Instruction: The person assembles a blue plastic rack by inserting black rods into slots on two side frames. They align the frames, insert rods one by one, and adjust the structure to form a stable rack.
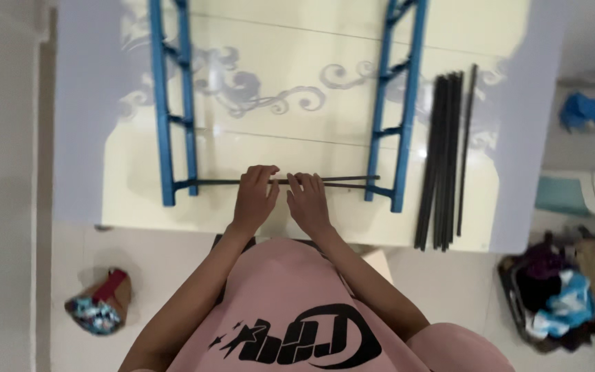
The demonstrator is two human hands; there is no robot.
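Note:
Two blue ladder-shaped frames lie on a pale table, one on the left and one on the right. A thin black rod runs across between their near ends. My left hand and my right hand rest side by side on the middle of that rod, fingers curled over it. A bundle of several more black rods lies on the table to the right of the right frame.
The table has a swirl pattern and wide blue-grey side bands. On the floor a small colourful bag sits at lower left, and a basket of mixed cloth stands at lower right. Blue cloth lies at far right.

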